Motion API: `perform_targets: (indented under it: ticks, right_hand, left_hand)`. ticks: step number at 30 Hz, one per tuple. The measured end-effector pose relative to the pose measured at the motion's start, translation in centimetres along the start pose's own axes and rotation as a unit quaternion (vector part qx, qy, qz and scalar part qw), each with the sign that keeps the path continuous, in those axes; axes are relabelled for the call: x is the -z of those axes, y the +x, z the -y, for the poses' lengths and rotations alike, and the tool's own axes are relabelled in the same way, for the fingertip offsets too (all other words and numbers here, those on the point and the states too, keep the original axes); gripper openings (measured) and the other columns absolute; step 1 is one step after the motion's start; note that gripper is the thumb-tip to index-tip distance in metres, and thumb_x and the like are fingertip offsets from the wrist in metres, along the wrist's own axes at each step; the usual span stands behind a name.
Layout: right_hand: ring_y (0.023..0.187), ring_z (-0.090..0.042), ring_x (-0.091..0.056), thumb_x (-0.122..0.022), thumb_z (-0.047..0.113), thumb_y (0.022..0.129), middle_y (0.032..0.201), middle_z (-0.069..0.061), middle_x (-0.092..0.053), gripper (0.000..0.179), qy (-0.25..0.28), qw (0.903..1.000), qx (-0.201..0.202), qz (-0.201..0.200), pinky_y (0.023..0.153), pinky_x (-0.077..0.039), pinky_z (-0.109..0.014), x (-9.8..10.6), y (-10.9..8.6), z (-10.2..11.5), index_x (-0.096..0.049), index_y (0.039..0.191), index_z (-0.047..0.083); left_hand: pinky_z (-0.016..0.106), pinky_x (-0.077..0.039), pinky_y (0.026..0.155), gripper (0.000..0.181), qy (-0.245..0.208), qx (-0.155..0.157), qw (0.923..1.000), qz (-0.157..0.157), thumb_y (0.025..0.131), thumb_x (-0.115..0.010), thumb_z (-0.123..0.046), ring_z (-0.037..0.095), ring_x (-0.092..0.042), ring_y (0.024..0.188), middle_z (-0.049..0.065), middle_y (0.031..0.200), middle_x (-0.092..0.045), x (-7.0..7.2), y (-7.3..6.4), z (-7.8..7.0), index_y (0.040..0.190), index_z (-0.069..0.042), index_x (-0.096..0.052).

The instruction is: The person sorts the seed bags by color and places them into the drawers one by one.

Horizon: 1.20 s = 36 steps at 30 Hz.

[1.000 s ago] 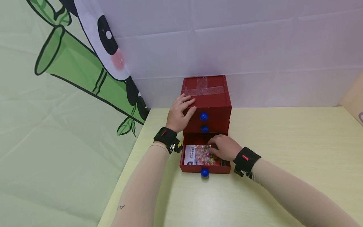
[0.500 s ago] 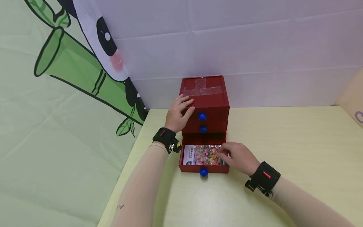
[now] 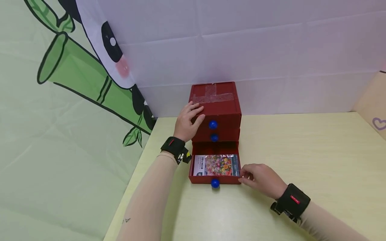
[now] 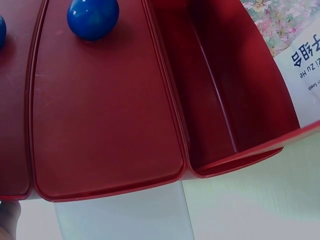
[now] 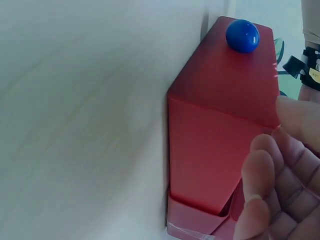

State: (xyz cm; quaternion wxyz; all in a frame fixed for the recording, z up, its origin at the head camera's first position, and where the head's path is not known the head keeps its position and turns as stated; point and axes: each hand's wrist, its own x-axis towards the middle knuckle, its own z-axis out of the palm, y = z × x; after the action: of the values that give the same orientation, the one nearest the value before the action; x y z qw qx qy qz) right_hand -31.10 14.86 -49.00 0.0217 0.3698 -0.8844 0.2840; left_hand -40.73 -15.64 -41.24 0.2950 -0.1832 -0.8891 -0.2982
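Observation:
A dark red set of small drawers (image 3: 215, 108) stands on the table, tape across its top. Its bottom drawer (image 3: 197, 180) is pulled out, and a flat printed packet (image 3: 220, 165) with a flower picture lies inside. My left hand (image 3: 187, 124) rests on the cabinet's top left front edge, fingers spread. By the drawer's front right corner is my right hand (image 3: 263, 180), fingers loosely bent and holding nothing; in the right wrist view its fingertips are right at the drawer's edge. A blue knob (image 3: 215, 183) sits on the drawer's front.
Two upper drawers are closed, each with a blue knob (image 3: 213, 125). The pale wooden table (image 3: 301, 150) extends to the right of the cabinet. Behind hangs a pale printed cloth (image 3: 256, 50), and a light panel (image 3: 374, 107) stands at the far right.
My right hand has drawn back from over the packet, rightward and toward me, to the drawer's front right corner. The packet's right end now shows. My left hand has stayed on the cabinet.

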Motion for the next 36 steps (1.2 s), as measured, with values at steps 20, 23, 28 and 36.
perform_targets:
  ticks: [20,23,28,36]
  right_hand:
    - [0.055,-0.002,-0.046,-0.074,0.019,0.081,0.066,0.015,-0.054,0.011,0.024,0.9995,0.001,-0.022,0.049,-0.044,-0.021,-0.8,0.6,-0.6,-0.064,0.08,0.02]
    - [0.054,-0.002,-0.045,-0.074,0.019,0.081,0.065,0.015,-0.054,0.011,0.025,0.9993,0.001,-0.029,0.048,-0.043,-0.022,-0.9,0.8,-0.8,-0.063,0.079,0.02]
    - [0.054,-0.002,-0.046,-0.074,0.019,0.081,0.064,0.015,-0.054,0.011,0.033,0.999,-0.008,-0.03,0.048,-0.043,-0.022,-0.9,1.1,-1.2,-0.064,0.078,0.02]
    - [0.056,-0.005,-0.049,-0.075,0.019,0.081,0.065,0.013,-0.057,0.011,0.044,0.9982,-0.029,-0.029,0.051,-0.046,-0.023,-0.8,2.1,-2.1,-0.064,0.079,0.02]
  left_hand:
    - [0.043,-0.029,0.109,0.041,0.01,0.008,0.9999,0.0,0.094,-0.055,-0.039,0.013,-0.024,0.136,0.003,0.137,-0.05,-0.4,0.0,0.1,0.128,-0.017,-0.059]
    - [0.043,-0.029,0.109,0.041,0.01,0.008,0.9999,0.0,0.094,-0.055,-0.039,0.012,-0.024,0.136,0.004,0.137,-0.05,-0.4,0.0,0.1,0.128,-0.017,-0.059]
    - [0.042,-0.028,0.109,0.041,0.009,0.006,0.9999,-0.001,0.094,-0.054,-0.039,0.013,-0.024,0.136,0.004,0.137,-0.05,-0.5,0.0,0.0,0.128,-0.017,-0.059]
    - [0.043,-0.031,0.108,0.041,0.014,0.016,0.9998,-0.001,0.095,-0.053,-0.042,0.012,-0.024,0.136,0.003,0.137,-0.05,-0.7,0.0,0.1,0.128,-0.018,-0.059]
